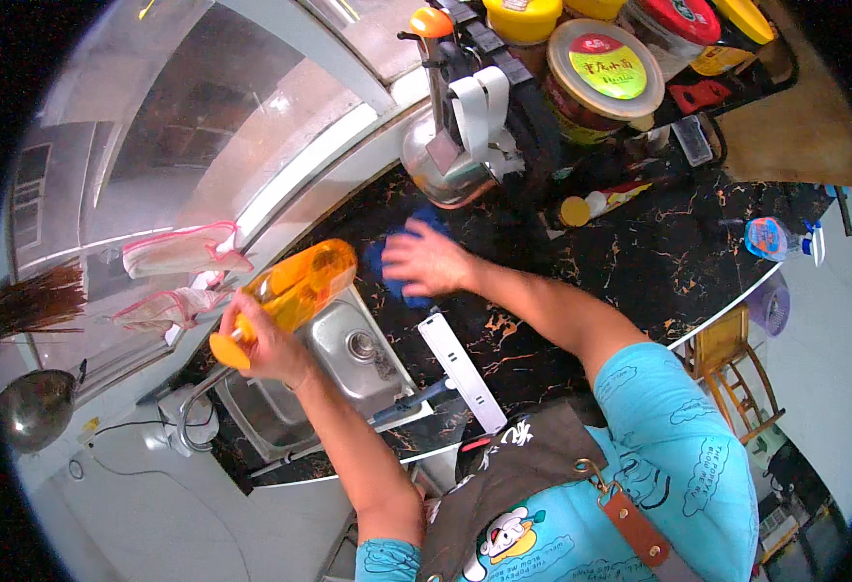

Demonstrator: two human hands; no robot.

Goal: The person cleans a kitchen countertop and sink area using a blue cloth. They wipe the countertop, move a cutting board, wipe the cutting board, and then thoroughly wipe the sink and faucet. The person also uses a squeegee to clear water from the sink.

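My left hand [273,345] is wrapped around the neck of a clear orange-yellow pump bottle [306,280], just under its yellow pump head [229,351]. The bottle leans over the window side of a steel sink [335,327]; whether its base touches anything, I cannot tell. On the black marbled countertop [520,291], my right hand [429,258] holds down a crumpled blue cloth [422,214], fingers spread over it and slightly blurred. Between the sink and my apron lies a flat white bar-shaped tool head [462,371] with a blue-grey handle [415,400].
Beyond my right hand stands a steel utensil holder [444,160] with utensils. Lidded tubs and jars [604,73] crowd the far corner. A spray bottle [771,238] lies near the counter's right edge. Pink-edged cloths [186,251] hang by the window; a wok [40,409] hangs left.
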